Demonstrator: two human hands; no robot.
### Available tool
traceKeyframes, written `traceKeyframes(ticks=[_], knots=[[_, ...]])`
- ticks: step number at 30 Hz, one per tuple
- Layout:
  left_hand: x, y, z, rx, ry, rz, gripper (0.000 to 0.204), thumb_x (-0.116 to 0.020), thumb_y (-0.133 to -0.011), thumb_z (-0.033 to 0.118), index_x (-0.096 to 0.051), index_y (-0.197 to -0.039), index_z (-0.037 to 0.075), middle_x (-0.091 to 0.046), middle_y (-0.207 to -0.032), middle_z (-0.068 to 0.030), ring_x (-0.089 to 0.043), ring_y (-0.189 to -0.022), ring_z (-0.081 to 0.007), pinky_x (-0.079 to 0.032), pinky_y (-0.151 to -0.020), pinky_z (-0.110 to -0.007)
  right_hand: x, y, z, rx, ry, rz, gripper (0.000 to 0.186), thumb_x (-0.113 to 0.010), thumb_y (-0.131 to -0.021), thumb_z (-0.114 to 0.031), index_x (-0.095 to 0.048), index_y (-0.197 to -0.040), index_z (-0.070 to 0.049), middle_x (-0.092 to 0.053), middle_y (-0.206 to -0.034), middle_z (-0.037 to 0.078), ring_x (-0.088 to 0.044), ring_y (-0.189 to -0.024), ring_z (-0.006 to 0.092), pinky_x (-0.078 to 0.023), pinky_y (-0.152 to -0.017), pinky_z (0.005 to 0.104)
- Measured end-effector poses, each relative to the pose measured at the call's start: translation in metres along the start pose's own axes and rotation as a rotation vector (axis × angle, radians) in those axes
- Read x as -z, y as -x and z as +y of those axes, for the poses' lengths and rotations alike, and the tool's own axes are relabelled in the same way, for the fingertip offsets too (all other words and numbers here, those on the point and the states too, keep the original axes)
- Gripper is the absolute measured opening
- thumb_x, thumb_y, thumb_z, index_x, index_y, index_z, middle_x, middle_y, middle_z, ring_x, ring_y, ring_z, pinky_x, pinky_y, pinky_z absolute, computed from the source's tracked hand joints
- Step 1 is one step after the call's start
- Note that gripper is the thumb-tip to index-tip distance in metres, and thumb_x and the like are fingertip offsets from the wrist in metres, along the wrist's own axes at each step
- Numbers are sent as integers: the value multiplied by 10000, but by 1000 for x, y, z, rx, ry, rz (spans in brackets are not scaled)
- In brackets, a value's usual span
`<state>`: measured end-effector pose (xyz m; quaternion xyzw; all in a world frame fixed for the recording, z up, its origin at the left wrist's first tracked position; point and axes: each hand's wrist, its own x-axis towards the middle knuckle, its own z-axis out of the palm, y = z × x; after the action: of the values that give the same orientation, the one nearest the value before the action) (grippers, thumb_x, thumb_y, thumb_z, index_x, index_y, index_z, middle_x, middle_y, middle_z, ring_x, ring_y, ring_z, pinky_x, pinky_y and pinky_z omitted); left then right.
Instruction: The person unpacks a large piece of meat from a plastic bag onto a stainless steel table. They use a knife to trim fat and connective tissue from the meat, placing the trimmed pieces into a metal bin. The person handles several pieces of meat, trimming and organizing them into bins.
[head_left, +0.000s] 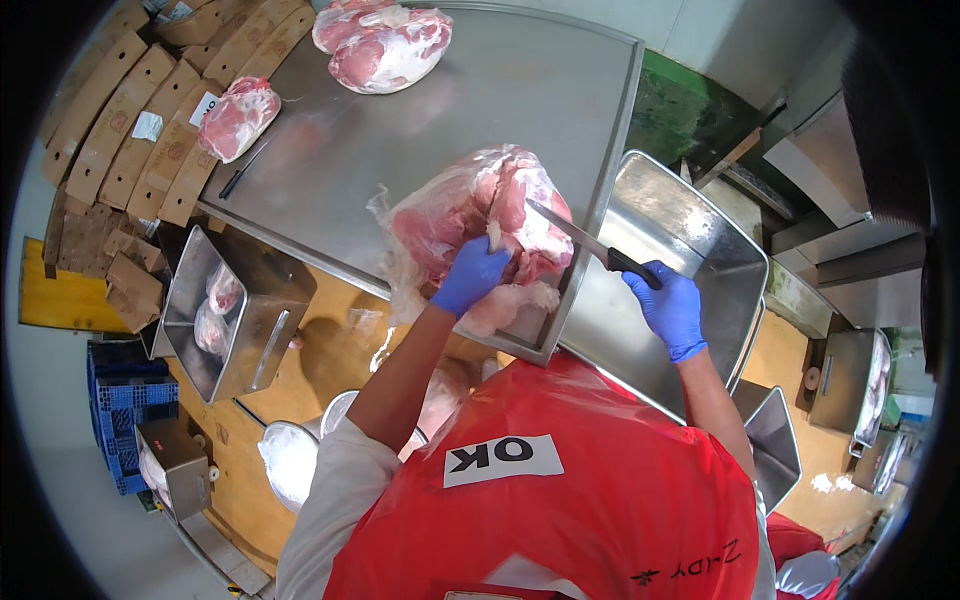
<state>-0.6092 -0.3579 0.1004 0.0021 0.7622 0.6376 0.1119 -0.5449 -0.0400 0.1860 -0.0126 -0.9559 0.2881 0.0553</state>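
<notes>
A large raw piece of meat (440, 222), pink with white fat, lies at the near right corner of the steel table (500, 70). My left hand (472, 274), in a blue glove, is closed on a pale strip at the meat's near side. My right hand (670, 312), also gloved in blue, grips the black handle of a knife (590, 242). Its blade points left, and the tip touches or overlaps the right part of the meat. Loose fat (508, 308) spreads beside my left wrist toward the table's near edge.
More meat (392, 52) lies at the table's far side, another cut (240, 118) at its left. Near that is a second knife (240, 172). A deep steel tub (720, 215) adjoins the right edge. Stacked cardboard boxes (125, 110) and a steel bin (262, 345) stand left.
</notes>
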Motion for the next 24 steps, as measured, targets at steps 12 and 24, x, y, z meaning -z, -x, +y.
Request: traceKeyframes(ticks=[12,24], knots=[[-7,-22,-36,120,82,-183,152,-586,-965,148,-641,-952,7,-654,-819,-48,-591,-717,-122,-496,-649,-318,-5,56,17,-38,91,-25,262,-746,-873,-360,-745,-995,-128,-711,-794,131,-690,-698,337,-550,-636,431],[25,25,-104,30,-486,76,380,-536,-987,306,-645,-1015,-56,-674,-927,-279,-673,-872,-377,-507,-791,-454,-30,31,-31,98,87,-77,268,-626,-955,-372,-702,-1062,-139,-691,-845,152,-671,-682,363,-533,-611,466]])
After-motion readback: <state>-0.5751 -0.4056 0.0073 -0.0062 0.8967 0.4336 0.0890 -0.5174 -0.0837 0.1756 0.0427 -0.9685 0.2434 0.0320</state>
